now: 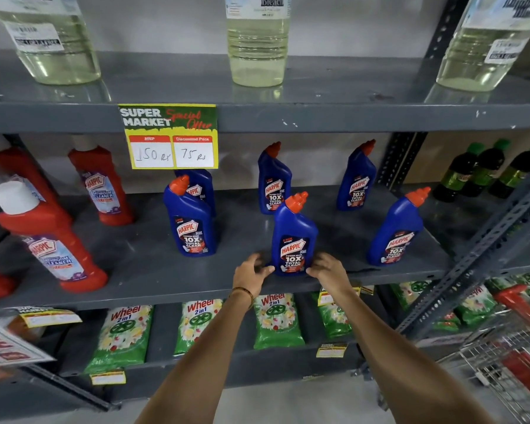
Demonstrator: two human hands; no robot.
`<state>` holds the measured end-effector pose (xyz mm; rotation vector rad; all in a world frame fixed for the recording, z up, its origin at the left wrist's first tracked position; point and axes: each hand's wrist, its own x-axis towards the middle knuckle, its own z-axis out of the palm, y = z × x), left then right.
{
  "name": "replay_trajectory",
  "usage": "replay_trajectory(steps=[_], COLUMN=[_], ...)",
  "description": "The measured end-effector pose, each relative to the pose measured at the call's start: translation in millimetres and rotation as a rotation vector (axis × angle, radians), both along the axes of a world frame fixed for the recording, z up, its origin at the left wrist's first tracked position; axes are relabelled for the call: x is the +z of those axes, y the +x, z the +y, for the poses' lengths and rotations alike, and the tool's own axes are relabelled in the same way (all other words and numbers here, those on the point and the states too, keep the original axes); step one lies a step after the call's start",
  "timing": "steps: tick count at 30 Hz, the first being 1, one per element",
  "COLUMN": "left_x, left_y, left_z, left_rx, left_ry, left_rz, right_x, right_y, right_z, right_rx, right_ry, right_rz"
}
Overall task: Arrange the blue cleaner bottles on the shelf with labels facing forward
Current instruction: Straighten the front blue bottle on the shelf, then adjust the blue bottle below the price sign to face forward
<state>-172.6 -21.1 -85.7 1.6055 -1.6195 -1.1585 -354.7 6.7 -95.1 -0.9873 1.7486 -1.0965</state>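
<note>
1. At the front edge of the middle shelf (141,270) stands the blue bottle (294,237) you are working on, upright, orange cap up, its label turned toward you
2. Your left hand (251,275) and right hand (328,269) flank its base; the fingers (265,270) of each hand are loosely spread and touch or nearly touch the lower sides, not closed around it
3. You seem to be at the squaring step for this bottle: either a last small twist or letting go
4. Five other blue bottles (193,221) stand around it, labels largely forward, though the right front one (395,231) leans in this wide view and one sits half hidden behind the price tag (170,136)
5. Next, judge whether the rows line up; red cleaner bottles (49,240) stand well to the left
</note>
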Motion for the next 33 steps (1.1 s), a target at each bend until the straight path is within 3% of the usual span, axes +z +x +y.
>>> replay_trajectory(steps=[7, 11, 18, 33], left_x=[2.2, 1.4, 3.3, 15.9], left_y=[61.7, 106.6, 159.8, 183.5], left_z=[2.9, 2.7, -13.6, -69.0], left_rx=[-0.025, -0.036, 0.051, 0.102], left_ry=[0.03, 0.043, 0.034, 0.061], left_rz=[0.03, 0.0, -0.01, -0.082], right_x=[-1.4, -6.7, 3.2, 15.7], right_y=[46.2, 84.1, 151.2, 210.1], right_z=[21.2, 34.3, 21.4, -81.1], right_rx=[-0.257, -0.333, -0.012, 0.218], right_ry=[-0.056, -0.051, -0.059, 0.013], right_rz=[0.273, 0.33, 0.295, 0.16])
